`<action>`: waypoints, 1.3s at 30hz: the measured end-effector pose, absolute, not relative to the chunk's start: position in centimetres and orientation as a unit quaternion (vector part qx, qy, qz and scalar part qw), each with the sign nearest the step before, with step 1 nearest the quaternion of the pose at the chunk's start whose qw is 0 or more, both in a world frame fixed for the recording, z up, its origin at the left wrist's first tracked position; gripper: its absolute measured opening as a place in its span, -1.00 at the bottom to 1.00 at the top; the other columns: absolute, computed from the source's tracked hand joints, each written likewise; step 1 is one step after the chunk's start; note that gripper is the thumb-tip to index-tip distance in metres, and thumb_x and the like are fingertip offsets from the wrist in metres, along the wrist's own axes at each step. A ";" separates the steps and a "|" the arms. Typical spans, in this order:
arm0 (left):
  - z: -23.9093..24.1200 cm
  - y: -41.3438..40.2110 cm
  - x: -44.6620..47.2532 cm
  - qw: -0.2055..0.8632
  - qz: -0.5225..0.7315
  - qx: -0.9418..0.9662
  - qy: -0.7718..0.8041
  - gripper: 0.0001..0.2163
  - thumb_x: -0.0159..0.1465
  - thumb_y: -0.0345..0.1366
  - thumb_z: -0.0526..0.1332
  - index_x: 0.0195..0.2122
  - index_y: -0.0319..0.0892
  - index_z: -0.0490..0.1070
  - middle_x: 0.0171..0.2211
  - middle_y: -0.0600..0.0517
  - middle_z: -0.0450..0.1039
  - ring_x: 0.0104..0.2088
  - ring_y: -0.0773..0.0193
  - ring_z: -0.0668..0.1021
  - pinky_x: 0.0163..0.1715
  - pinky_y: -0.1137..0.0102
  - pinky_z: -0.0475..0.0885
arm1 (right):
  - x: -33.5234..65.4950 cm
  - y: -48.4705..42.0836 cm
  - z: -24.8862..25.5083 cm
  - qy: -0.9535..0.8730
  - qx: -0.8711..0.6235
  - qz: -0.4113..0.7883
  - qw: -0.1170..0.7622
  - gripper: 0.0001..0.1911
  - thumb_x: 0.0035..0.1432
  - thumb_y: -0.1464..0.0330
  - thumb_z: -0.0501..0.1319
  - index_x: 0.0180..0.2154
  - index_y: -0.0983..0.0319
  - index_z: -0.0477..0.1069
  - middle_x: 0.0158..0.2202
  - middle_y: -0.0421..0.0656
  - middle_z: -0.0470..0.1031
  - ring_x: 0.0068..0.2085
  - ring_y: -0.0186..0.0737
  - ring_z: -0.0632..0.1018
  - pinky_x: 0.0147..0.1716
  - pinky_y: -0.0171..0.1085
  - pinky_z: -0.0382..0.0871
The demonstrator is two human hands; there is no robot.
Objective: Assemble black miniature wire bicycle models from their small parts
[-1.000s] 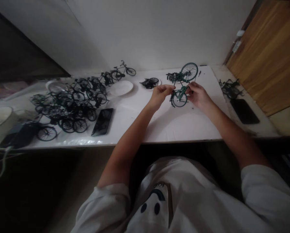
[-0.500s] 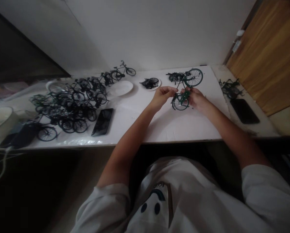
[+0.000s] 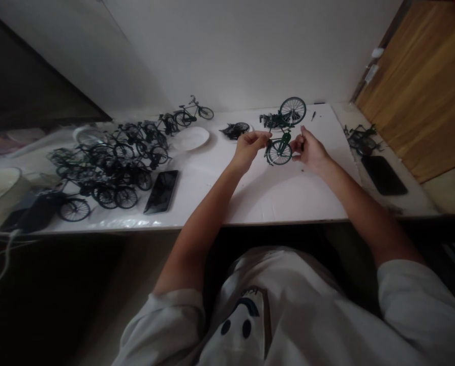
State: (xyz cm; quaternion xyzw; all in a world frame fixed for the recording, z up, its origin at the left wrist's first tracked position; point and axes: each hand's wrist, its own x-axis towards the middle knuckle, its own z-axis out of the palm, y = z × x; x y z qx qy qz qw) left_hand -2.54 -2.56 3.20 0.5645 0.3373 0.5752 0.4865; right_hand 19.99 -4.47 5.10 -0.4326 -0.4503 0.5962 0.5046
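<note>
A green miniature bicycle [image 3: 285, 141] is held up over the white board, one wheel toward me and the other toward the wall. My left hand [image 3: 249, 148] pinches it from the left, near the nearer wheel. To the right of that wheel is my right hand [image 3: 310, 150], its fingers bent around a small dark piece whose kind I cannot make out. Behind the bicycle lie dark bicycle parts [image 3: 270, 121], partly covered by it. A small black piece [image 3: 313, 116] rests at the back right of the board.
Many miniature bicycles [image 3: 109, 157] crowd the left side. A white plate [image 3: 191, 138], a heap of dark parts [image 3: 237, 130] on another plate and a phone [image 3: 161, 192] lie between. At right are more parts [image 3: 360, 137] and a black slab [image 3: 384, 175], beside a wooden panel [image 3: 421, 86].
My right hand has let go of the bicycle and drawn slightly right, with a small dark piece in its fingers. The bicycle has tilted left, its far wheel shifting left and up.
</note>
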 end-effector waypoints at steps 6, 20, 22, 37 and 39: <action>3.3 -2.6 -2.6 0.447 0.595 0.555 0.372 -0.63 0.26 0.09 0.54 -0.32 -0.14 0.66 -0.42 0.05 0.57 -0.39 0.38 0.53 -0.33 0.41 0.40 | 20.0 -4.5 5.4 -0.455 -0.449 0.514 0.572 -0.21 0.04 -0.43 0.38 -0.44 0.08 0.16 -0.53 -0.21 0.43 -0.40 -0.17 0.55 -0.54 -0.26 0.37; 3.5 -2.4 -2.5 0.427 0.603 0.527 0.421 -0.78 0.35 -0.17 0.50 -0.36 -0.17 0.62 -0.44 0.06 0.56 -0.41 0.39 0.52 -0.30 0.42 0.38 | 18.4 -8.3 7.8 -0.586 -0.348 0.438 0.586 -0.43 0.26 -0.29 0.36 -0.11 0.04 0.41 -0.49 -0.34 0.19 -0.54 -0.33 0.15 -0.64 -0.34 0.00; 3.5 -2.3 -2.5 0.425 0.605 0.523 0.424 -0.79 0.37 -0.23 0.47 -0.38 -0.18 0.62 -0.46 0.06 0.54 -0.44 0.41 0.49 -0.32 0.43 0.36 | 17.8 -9.5 8.6 -0.615 -0.341 0.450 0.551 -0.38 0.33 -0.34 0.21 -0.20 0.08 0.43 -0.54 -0.34 0.09 -0.56 -0.32 0.11 -0.64 -0.31 -0.02; 4.1 -3.2 -3.0 0.428 0.600 0.529 0.420 -0.75 0.33 -0.16 0.52 -0.39 -0.20 0.63 -0.46 0.06 0.55 -0.41 0.39 0.47 -0.35 0.40 0.36 | 14.8 -20.1 12.8 -0.679 -0.161 0.564 0.442 -0.63 0.47 0.05 0.29 0.12 0.11 0.58 -0.24 -0.22 0.36 -0.48 -0.39 0.18 -0.58 -0.32 0.10; 4.0 -3.2 -3.0 0.427 0.603 0.527 0.420 -0.76 0.32 -0.17 0.53 -0.38 -0.19 0.63 -0.45 0.06 0.56 -0.40 0.39 0.48 -0.34 0.41 0.37 | 14.5 -21.0 13.8 -0.705 -0.072 0.594 0.381 -0.46 0.43 -0.09 0.28 0.18 0.13 0.60 -0.30 -0.23 0.34 -0.49 -0.38 0.17 -0.61 -0.31 0.10</action>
